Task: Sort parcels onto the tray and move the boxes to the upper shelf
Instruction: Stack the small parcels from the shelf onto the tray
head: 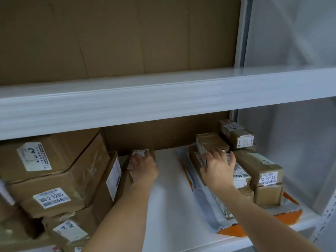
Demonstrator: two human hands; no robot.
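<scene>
My left hand (144, 167) grips a small brown parcel with a white label (141, 153) at the back of the lower shelf. My right hand (219, 167) lies on top of a small parcel (240, 176) in the stack on the orange tray (289, 218), fingers curled over its far edge. Several small taped cardboard parcels sit on that tray, among them one labelled 12-3-7309 (261, 170) and a grey mailer bag (211, 206) along the tray's left side. The upper shelf (163, 84) holds nothing in view.
Large cardboard boxes (54, 177) are piled at the left of the lower shelf, one labelled 80-2-3205. A brown cardboard sheet (118, 33) backs both shelves. A white upright (242, 31) and translucent sheeting bound the right side. Bare white shelf (169, 188) lies between my arms.
</scene>
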